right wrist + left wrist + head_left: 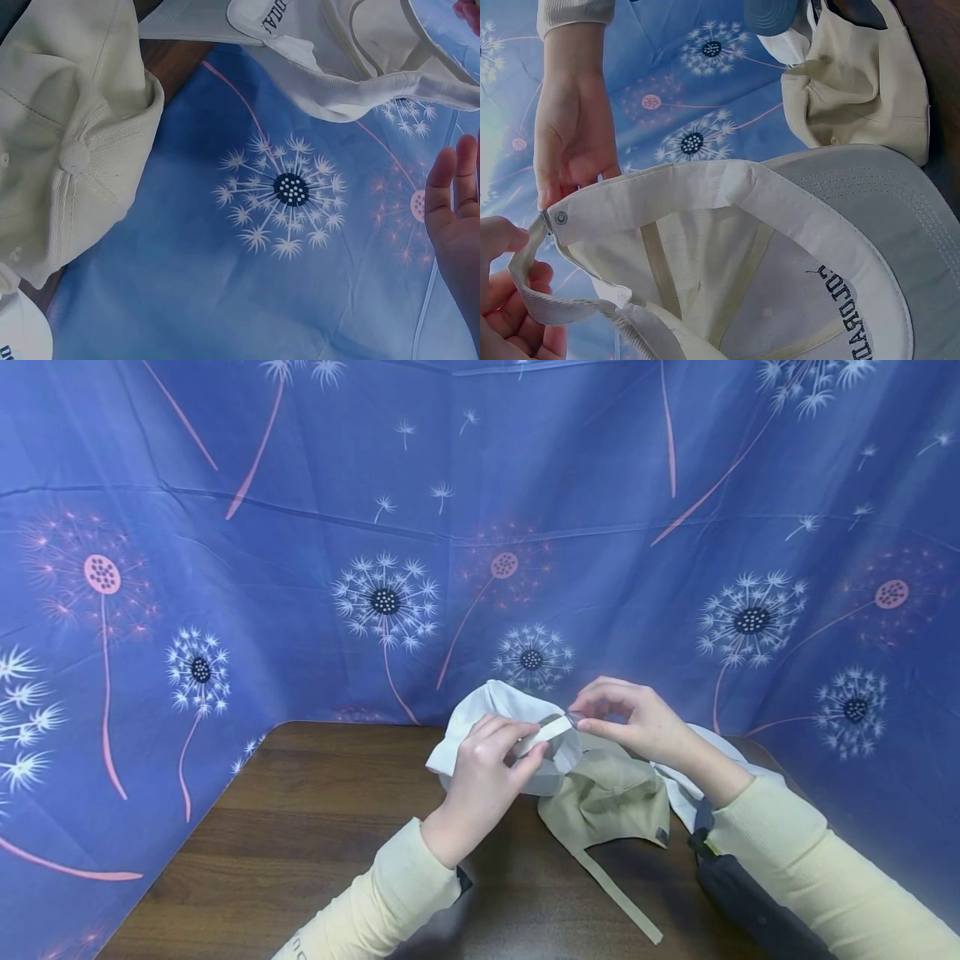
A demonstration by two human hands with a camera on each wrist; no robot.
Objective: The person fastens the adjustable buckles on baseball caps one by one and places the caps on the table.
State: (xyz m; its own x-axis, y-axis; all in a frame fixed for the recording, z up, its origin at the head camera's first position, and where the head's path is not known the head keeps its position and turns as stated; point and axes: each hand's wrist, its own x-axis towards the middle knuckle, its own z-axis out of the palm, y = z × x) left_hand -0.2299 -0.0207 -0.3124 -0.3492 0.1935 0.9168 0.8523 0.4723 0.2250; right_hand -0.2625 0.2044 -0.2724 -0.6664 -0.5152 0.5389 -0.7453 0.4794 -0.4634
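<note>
Above the table, both hands hold a white cap point(480, 706) with a grey brim point(877, 195). My left hand point(483, 768) pinches the cap's back strap point(551, 731) between thumb and fingers. At the strap's other end, my right hand point(637, 720) pinches the small metal buckle point(545, 217) with thumb and fingertips. The left wrist view looks into the cap, where dark lettering point(847, 311) and a sweatband point(652, 199) show. In that view the strap point(562, 304) bows outward in a loop. Part of the right hand's grip is hidden in the right wrist view.
A beige cap point(611, 793) lies on the brown table point(300, 810) just right of the white one, its loose strap point(618, 897) stretching toward the front. Another white cap point(678, 797) is partly under the right forearm, beside a dark item point(750, 893). Patterned blue cloth point(300, 568) hangs behind.
</note>
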